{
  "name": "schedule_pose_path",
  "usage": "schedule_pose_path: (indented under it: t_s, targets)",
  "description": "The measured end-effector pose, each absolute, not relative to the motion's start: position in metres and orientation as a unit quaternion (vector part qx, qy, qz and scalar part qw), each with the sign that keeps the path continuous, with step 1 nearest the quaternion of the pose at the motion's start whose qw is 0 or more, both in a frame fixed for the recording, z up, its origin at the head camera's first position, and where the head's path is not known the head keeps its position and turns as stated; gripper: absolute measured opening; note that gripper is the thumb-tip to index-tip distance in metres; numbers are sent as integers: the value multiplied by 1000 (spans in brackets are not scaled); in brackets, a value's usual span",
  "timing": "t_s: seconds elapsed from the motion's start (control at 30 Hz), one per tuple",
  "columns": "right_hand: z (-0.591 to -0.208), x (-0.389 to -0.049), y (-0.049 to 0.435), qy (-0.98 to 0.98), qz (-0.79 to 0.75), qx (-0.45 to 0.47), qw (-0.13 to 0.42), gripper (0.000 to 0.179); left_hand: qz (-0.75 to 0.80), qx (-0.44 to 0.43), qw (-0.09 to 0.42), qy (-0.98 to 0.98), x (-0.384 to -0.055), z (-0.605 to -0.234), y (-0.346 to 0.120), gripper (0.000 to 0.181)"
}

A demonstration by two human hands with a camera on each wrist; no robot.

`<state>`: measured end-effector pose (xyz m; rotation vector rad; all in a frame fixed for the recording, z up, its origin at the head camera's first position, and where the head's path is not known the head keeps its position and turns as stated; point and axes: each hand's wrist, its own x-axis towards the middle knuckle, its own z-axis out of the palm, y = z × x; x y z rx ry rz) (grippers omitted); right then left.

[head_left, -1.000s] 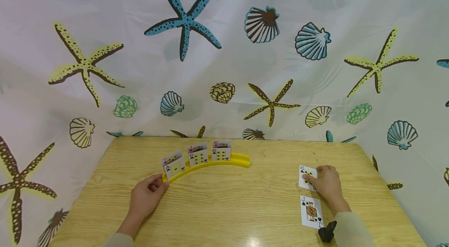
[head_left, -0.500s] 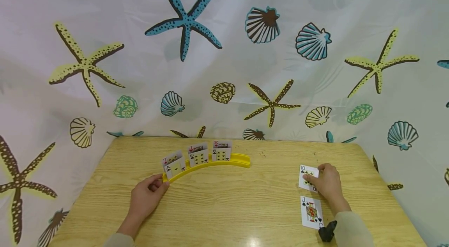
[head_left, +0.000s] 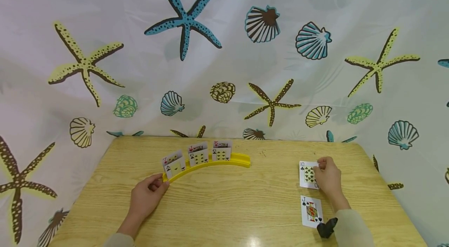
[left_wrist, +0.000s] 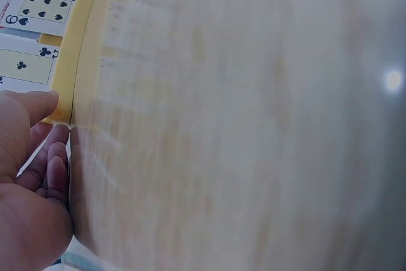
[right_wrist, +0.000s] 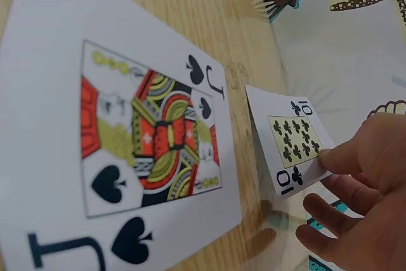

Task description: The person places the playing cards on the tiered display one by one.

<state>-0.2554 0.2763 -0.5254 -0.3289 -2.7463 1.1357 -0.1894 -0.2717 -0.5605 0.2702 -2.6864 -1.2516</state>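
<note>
My right hand (head_left: 329, 179) pinches the ten of clubs (right_wrist: 293, 141) by its right edge, thumb on the face and fingers behind. In the right wrist view the card is tilted up off the table, with a shadow beneath it. The jack of spades (head_left: 311, 212) lies face up nearer to me. On the left, my left hand (head_left: 146, 200) grips the near end of a curved yellow card holder (head_left: 210, 164), thumb on top in the left wrist view. Cards stand in it in three overlapping pairs, with an ace of clubs (head_left: 175, 168) and a six of spades (left_wrist: 44, 9) at the front.
The wooden table (head_left: 228, 208) stretches between the two hands. A patterned curtain (head_left: 224, 52) with starfish and shells hangs behind and along both sides. A black wrist-worn device (head_left: 327, 228) sits at the right sleeve, close to the jack.
The right hand has raised the ten of clubs, which lay on the table before, and shifted slightly away from me. The left hand and the card holder have stayed put.
</note>
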Motion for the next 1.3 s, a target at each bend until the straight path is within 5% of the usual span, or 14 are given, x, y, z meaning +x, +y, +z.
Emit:
schedule_pose_path:
  t_s: [1.3]
  targets:
    - [-497, -272, 231, -884, 446, -18, 141, 19, -415, 84, 93, -901, -190, -562, -272, 43]
